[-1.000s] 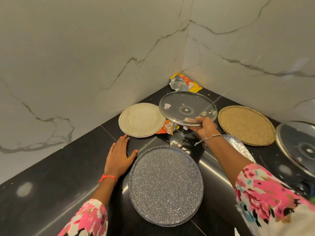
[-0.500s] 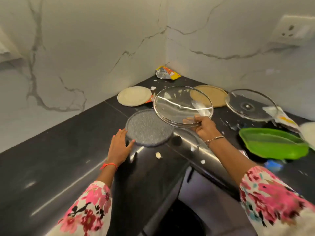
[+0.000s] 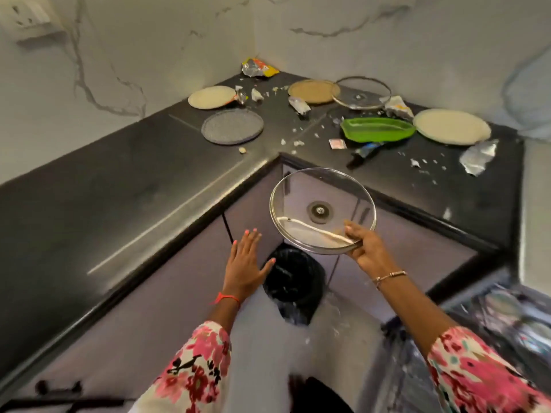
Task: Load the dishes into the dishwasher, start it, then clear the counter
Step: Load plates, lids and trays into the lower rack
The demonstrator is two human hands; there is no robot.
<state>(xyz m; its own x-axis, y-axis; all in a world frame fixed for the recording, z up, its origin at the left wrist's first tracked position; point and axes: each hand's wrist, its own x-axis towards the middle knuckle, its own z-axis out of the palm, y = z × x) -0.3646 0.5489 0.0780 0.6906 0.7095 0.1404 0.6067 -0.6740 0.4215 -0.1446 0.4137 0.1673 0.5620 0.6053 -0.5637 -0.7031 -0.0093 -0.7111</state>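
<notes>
Plates [image 3: 232, 126] four, glass lids [image 3: 322, 210] two, green tray [image 3: 377, 129] one

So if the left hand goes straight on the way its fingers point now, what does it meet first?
The left hand is open, fingers pointing up and away toward the cabinet front below the counter edge. It would likely meet that cabinet front first, though depth is hard to judge. The glass lid sits off to its right.
</notes>
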